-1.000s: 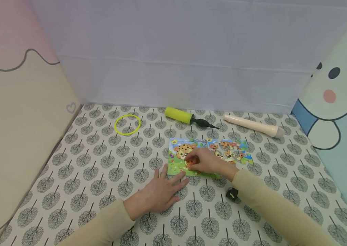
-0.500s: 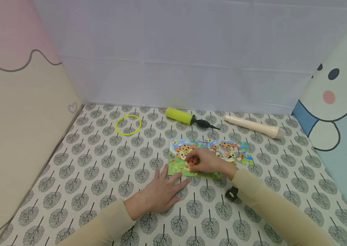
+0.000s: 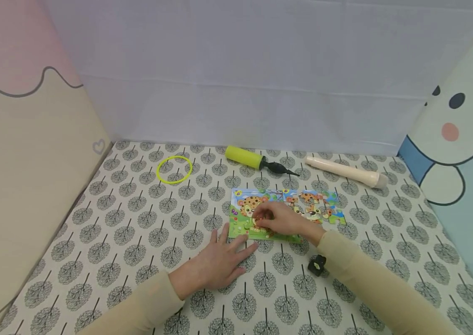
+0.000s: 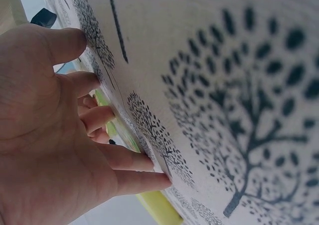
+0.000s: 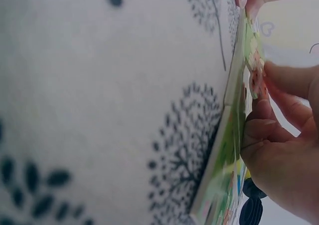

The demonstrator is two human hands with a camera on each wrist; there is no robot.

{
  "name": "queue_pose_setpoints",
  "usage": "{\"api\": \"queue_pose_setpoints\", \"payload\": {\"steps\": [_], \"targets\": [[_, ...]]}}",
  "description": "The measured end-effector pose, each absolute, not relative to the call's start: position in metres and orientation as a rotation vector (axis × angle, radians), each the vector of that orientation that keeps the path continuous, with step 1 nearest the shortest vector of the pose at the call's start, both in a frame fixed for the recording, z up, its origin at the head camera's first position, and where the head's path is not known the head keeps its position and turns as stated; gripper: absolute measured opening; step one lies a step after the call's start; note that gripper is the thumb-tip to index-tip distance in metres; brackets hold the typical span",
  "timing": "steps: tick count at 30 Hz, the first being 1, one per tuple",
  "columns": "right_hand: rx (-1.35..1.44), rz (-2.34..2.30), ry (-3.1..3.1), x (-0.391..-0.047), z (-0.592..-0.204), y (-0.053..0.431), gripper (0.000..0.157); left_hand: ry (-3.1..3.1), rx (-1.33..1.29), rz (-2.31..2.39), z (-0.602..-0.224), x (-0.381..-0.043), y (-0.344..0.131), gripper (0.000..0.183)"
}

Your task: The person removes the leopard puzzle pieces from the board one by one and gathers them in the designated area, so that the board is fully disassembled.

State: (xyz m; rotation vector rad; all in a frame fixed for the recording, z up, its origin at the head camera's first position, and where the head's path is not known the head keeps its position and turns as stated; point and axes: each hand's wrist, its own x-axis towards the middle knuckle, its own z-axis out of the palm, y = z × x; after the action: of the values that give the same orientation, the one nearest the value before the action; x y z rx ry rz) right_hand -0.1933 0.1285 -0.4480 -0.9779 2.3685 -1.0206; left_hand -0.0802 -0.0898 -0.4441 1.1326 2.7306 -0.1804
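A jigsaw puzzle board (image 3: 238, 231) with a cartoon leopard on green grass lies flat on the patterned cloth. Over its lower middle, my right hand (image 3: 282, 218) pinches a green and orange puzzle piece (image 5: 256, 70) between thumb and fingers; the right wrist view has the piece close over the board. My left hand (image 3: 219, 264) is palm down with fingers spread, its fingertips at the board's lower left edge. To the right, several loose puzzle pieces (image 3: 336, 216) lie in a group. The right hand hides part of the board.
Behind the puzzle lie a yellow hand pump (image 3: 244, 157) with a black nozzle and a pale stick-shaped object (image 3: 347, 173) with a translucent end. A yellow ring (image 3: 158, 176) is at the back left. Fabric walls (image 3: 240, 111) border the surface.
The puzzle piece at my right fingertips has shifted slightly, with more green showing beside it. Both hands stay almost in place.
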Motion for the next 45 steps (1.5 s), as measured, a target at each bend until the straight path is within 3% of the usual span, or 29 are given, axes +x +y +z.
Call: {"api": "queue_pose_setpoints", "payload": {"steps": [18, 45], "targets": [[-0.936, -1.291, 2.223, -0.201, -0.444, 0.145, 0.014, 2.722, 1.129, -0.179, -0.444, -0.080, -0.090, 0.060], [-0.673, -1.116, 2.186, -0.197, -0.433, 0.269, 0.014, 2.729, 1.129, -0.147, -0.445, -0.079, -0.090, 0.060]]}}
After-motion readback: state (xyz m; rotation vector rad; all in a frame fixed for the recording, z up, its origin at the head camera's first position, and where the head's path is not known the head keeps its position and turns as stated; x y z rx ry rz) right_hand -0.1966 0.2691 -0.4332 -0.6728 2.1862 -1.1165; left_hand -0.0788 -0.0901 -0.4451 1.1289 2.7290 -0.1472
